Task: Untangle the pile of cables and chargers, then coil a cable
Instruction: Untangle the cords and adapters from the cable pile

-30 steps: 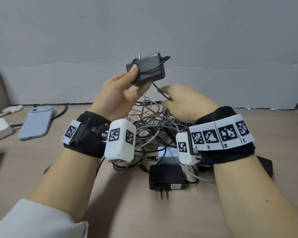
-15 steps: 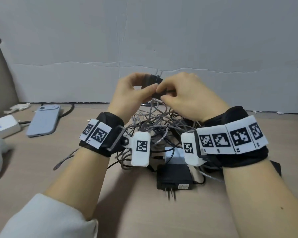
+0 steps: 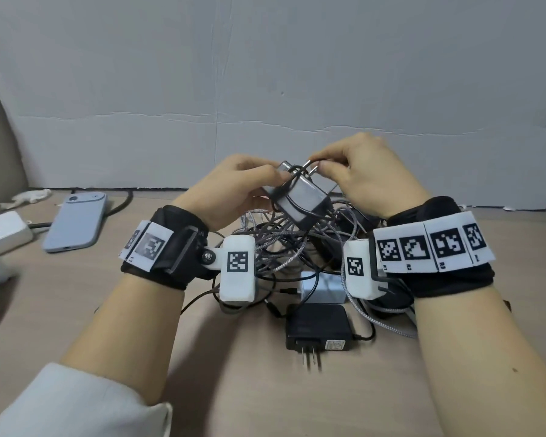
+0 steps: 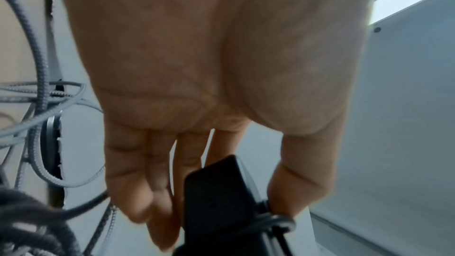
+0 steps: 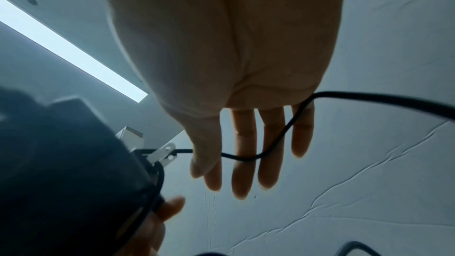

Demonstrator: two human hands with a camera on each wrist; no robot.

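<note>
Your forearms enter from the near edge over a pale wooden tabletop (image 3: pixel 265 402), a white sleeve (image 3: pixel 76 402) on the left one. Nearest you lies a black adapter (image 3: pixel 317 326), flat on the wood with its prongs pointing toward you. Just behind it sits a white charger block (image 3: pixel 323 287), partly covered by wires. Behind that rises the tangle of cables (image 3: pixel 284 247), grey braided strands mixed with thin black ones, heaped between your two wrists.

Above the tangle, held off the table, is a black charger (image 3: pixel 300 197): a glossy rectangular body, tilted, with two metal prongs at its far upper end and a thin black cord (image 5: pixel 275 143) looped round it. Your left hand (image 3: pixel 234 187) grips the charger's left side, thumb on the near face and fingers curled behind; the left wrist view shows the fingers (image 4: pixel 138 178) and thumb clamped on opposite faces of the body. Your right hand (image 3: pixel 369 178) pinches the cord just beside the prongs, thumb and forefinger together on it; in the right wrist view the cord runs across the other fingers (image 5: pixel 268 153), which hang fairly straight and slightly spread.

To the far left a blue-grey phone (image 3: pixel 74 225) lies face down, with a white box (image 3: pixel 4 231) beside it. Behind everything stands a creased white backdrop (image 3: pixel 265 89).
</note>
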